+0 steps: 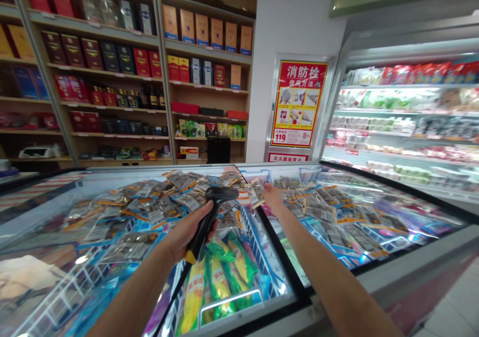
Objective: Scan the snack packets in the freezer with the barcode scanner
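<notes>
We grip black handheld scanner (221,193) in left hand (190,230), fingers curled round handle. Our right hand (273,196) pinches small packet (255,192) by its right edge, fingers closed on it; packet at 3 o'clock of scanner head, just beside it. Below scanner, at 6 o'clock, we see corn-print packs (219,277) in white wire basket (259,250). Loose packets (152,210) spread at 10 o'clock and 2 o'clock.

And there it is on the red-and-yellow poster (299,103) — 消防栓 in big characters across the top, 使用方法 directly beneath, 119 down at lower left! Just below, a red sign (288,158) reads 灭火器放置点 — while the packet (255,192) in the right hand (272,198) carries print too small to read.
</notes>
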Available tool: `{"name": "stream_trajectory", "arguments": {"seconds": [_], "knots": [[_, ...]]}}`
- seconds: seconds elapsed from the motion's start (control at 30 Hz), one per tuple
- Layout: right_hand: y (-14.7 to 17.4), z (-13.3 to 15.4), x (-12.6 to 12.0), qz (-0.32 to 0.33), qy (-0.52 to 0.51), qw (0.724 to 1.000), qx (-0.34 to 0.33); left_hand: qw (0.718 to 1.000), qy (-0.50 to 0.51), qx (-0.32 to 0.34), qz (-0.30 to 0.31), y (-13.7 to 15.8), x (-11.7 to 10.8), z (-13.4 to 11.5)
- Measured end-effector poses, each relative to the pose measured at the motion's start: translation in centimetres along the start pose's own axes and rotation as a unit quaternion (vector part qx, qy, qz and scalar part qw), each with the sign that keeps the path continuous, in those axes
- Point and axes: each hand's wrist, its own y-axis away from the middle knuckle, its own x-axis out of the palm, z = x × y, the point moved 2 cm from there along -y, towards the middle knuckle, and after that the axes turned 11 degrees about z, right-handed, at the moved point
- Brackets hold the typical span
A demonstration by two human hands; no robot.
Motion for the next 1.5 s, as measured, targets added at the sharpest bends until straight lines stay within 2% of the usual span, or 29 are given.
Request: {"name": "stream_trajectory", "arguments": {"seconds": [0.13,0.2,0.6,0.77,0.83,1.03,1.23,1.37,1.5], "knots": [[0.4,-1.2,-1.0,-0.026,-0.151,0.988,-0.014,1.0,0.016,0.006,0.011,0.1,0.2,-0.1],[0.6,-1.5,-1.1,-0.04,-0.189,0.981,-0.011,1.0,0.026,0.007,0.013,0.0,0.3,-0.1],[0.8,-2.1,-0.8,-0.048,-0.176,0.983,0.003,0.995,0.079,0.018,0.057,0.1,0.7,-0.2],[0.7,-2.1,-1.0,-0.05,-0.176,0.983,-0.011,0.997,0.064,0.02,0.049,0.1,0.6,-0.1],[0.6,-2.3,-1.5,-0.059,-0.163,0.985,-0.004,0.997,0.054,0.021,0.042,0.0,0.5,0.0],[0.1,-4.2,-4.4,-0.113,-0.05,0.989,0.078,0.998,0.044,0.005,0.036,-0.2,0.0,0.2],[0.6,-6.3,-7.6,-0.123,0.051,0.983,0.129,0.999,0.038,0.005,0.012,-0.1,-0.2,0.1],[1.2,-7.1,-8.3,-0.112,0.095,0.978,0.148,0.999,0.039,-0.001,-0.002,0.0,-0.2,-0.2],[1.3,-7.6,-8.0,-0.09,0.15,0.971,0.161,0.999,0.037,0.002,-0.005,0.1,-0.1,-0.3]]}}
